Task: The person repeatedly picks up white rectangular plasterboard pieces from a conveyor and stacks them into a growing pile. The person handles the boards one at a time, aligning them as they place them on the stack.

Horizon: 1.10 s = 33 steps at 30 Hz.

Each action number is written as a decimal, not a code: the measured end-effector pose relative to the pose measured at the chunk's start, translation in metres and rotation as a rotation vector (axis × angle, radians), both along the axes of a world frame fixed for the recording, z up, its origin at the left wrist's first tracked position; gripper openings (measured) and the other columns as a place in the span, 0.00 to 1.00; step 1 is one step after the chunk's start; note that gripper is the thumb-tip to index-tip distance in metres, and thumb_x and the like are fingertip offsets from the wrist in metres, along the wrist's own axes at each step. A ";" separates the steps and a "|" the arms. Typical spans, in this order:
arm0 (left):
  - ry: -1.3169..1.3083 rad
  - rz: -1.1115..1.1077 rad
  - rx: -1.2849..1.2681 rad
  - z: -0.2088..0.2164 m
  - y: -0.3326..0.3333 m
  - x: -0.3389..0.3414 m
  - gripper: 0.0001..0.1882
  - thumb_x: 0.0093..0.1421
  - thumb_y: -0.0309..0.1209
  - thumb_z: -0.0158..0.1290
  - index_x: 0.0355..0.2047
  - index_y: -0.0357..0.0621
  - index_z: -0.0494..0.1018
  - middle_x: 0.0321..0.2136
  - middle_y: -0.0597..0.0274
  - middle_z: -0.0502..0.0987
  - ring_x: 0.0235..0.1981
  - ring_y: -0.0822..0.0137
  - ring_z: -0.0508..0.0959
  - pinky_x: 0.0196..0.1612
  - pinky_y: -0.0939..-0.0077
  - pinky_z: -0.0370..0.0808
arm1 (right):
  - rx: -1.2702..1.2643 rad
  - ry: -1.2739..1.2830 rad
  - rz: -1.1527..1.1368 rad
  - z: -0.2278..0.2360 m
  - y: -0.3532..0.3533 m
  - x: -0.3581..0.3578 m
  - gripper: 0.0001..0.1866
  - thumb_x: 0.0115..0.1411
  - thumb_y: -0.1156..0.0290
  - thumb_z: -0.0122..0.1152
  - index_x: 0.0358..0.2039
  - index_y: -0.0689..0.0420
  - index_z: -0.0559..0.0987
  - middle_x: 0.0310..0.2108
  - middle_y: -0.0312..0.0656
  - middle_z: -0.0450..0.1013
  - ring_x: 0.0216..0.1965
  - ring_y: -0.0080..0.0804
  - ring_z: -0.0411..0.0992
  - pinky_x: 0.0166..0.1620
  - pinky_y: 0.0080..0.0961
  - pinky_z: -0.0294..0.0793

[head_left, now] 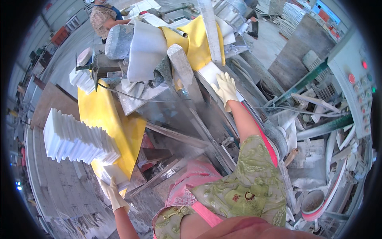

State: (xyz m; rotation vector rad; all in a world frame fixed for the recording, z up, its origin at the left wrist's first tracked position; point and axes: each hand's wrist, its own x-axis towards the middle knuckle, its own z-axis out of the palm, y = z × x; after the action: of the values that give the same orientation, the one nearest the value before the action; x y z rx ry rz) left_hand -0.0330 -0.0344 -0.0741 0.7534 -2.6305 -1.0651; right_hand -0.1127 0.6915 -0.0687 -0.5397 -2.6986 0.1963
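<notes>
My left hand (112,194), in a pale glove, grips a few square white tiles (115,174) at the near end of a yellow sheet (93,109). Beyond it a tall stack of white tiles (75,137) leans over along the same sheet. My right hand (226,88), gloved as well, lies with fingers spread on a flat white piece (210,74). That piece rests on the long narrow bed of a machine (207,135), just short of a hanging yellow flap (197,47). The far end of the piece is hidden by the flap.
A grey control panel (358,91) with lit red and green buttons stands at right. Broken offcuts (314,159) and a round tub (313,201) lie below it. A dusty post (185,69) rises mid-scene. A co-worker (104,20) is at the far left; another person's leg (253,28) shows beyond the machine.
</notes>
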 end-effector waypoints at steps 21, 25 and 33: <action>0.139 -0.122 0.560 0.067 0.071 0.029 0.43 0.64 0.34 0.61 0.72 0.34 0.51 0.68 0.49 0.60 0.66 0.55 0.65 0.69 0.60 0.62 | 0.115 -0.201 0.019 -0.034 -0.006 0.085 0.40 0.69 0.47 0.48 0.74 0.55 0.55 0.75 0.46 0.53 0.75 0.42 0.49 0.75 0.51 0.41; 0.095 -0.127 0.355 0.088 0.095 0.031 0.40 0.63 0.44 0.61 0.67 0.32 0.60 0.60 0.48 0.69 0.57 0.57 0.72 0.62 0.63 0.68 | 0.111 -0.213 0.090 -0.039 0.006 0.109 0.35 0.71 0.48 0.45 0.72 0.55 0.60 0.73 0.46 0.56 0.74 0.40 0.52 0.74 0.47 0.45; -0.006 -0.097 0.258 0.095 0.097 0.028 0.35 0.64 0.37 0.58 0.66 0.30 0.60 0.57 0.47 0.72 0.54 0.58 0.75 0.61 0.65 0.70 | -0.011 -0.419 0.313 0.048 0.033 0.230 0.40 0.56 0.68 0.66 0.69 0.58 0.63 0.72 0.49 0.56 0.73 0.46 0.53 0.72 0.38 0.54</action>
State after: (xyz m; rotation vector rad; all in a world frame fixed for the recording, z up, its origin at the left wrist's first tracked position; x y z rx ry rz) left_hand -0.0050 0.0626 0.0208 0.6824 -2.5876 -1.4517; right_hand 0.1177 0.7240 -0.0211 -0.1680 -3.1847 0.1992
